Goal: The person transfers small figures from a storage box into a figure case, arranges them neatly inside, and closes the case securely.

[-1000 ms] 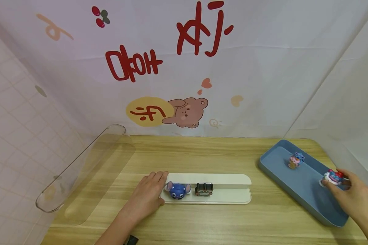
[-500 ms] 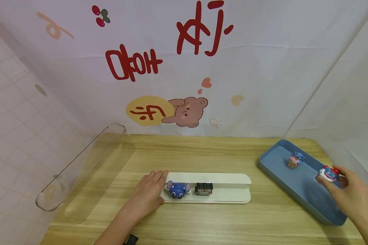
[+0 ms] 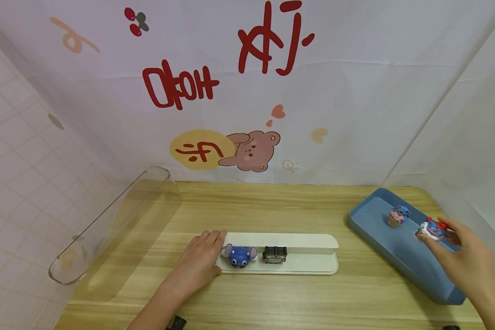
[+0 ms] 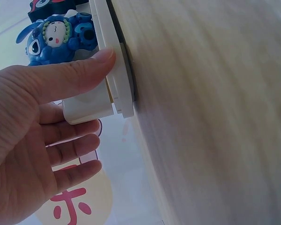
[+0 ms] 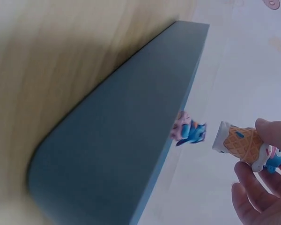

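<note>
My left hand [image 3: 200, 261] holds the left end of a white two-step display stand [image 3: 309, 262]; in the left wrist view the thumb lies on its base edge, with fingers behind it. On the stand sit a blue big-eared figurine [image 3: 239, 256] and a brown figurine with a black top [image 3: 274, 255]. Above the blue-grey tray [image 3: 412, 259], my right hand [image 3: 464, 256] pinches an ice-cream-cone figurine [image 5: 246, 143] with a blue and red top, between thumb and fingers. Another blue and pink cone figurine [image 3: 398, 215] stands in the tray, partly hidden behind its wall in the right wrist view.
A long clear plastic cover [image 3: 128, 233] leans at the left side of the wooden table [image 3: 272, 302]. White printed cloth [image 3: 338, 101] rises behind the table and along both sides. A small black object [image 3: 176, 323] lies near my left forearm.
My right hand has moved left over the tray, carrying the cone figurine with it and turning it slightly. The left hand and the stand have stayed in place.
</note>
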A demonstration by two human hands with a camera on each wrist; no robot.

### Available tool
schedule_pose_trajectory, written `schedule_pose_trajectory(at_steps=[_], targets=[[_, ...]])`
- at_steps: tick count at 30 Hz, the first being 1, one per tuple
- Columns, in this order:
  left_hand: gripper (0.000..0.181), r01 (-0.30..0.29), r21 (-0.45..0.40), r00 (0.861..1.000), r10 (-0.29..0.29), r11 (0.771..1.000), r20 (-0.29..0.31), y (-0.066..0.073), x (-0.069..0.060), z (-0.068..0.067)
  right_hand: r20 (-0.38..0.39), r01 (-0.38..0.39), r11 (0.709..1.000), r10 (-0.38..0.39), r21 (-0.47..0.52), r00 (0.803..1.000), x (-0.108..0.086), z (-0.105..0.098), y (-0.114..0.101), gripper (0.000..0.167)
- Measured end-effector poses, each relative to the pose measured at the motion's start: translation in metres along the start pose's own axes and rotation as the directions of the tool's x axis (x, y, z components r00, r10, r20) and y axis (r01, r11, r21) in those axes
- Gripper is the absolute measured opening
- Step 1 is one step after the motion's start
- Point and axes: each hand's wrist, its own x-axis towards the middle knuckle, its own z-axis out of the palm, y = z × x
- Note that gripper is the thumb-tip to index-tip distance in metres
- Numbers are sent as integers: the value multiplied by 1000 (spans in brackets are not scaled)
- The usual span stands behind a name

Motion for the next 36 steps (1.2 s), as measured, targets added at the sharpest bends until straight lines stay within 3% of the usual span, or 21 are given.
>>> schedule_pose_trajectory(at_steps=[12,23,31,36], targets=[[92,-4,6,1000,4,1000,-5,-1,0,2,-51,73,997,-72,33,996,0,7,-27,72],[93,-17,19,999,18,1000,-33,-1,0,3,-52,43,994,-38,98,998,-5,15,-48,70],[94,-19,23,999,20,1000,-36,-1,0,2,-92,163,970,-148,178,985,-7,29,-56,73],[94,-21,24,999,22,1000,-34,0,0,2,-90,185,963,-171,196,981,-9,34,-64,77]])
